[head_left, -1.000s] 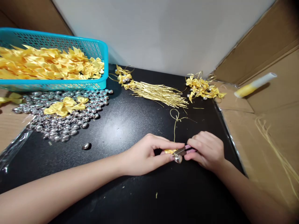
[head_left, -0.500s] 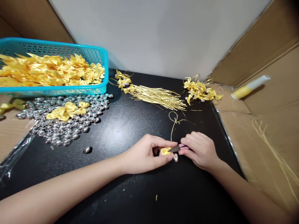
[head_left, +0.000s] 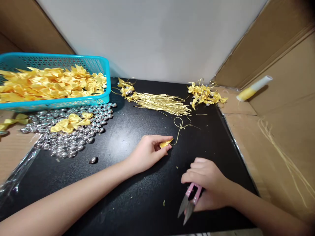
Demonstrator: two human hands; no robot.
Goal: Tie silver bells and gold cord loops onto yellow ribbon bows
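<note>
A matte black tabletop [head_left: 147, 190] spans the foreground, its surface finely speckled. A plain, pale grey panel [head_left: 137, 39] rises upright along its far edge; a soft, darker shadow falls across the panel's right half. Brown cardboard walls flank it, one at the upper left [head_left: 17, 19] and a creased one at the right [head_left: 285, 62]. Tan sheeting [head_left: 14, 157] borders the table on the left, where glossy, clear tape [head_left: 22, 173] runs along the seam. A bright, diffuse reflection [head_left: 119, 139] left of centre marks overhead light; the upper right corner lies dark.
</note>
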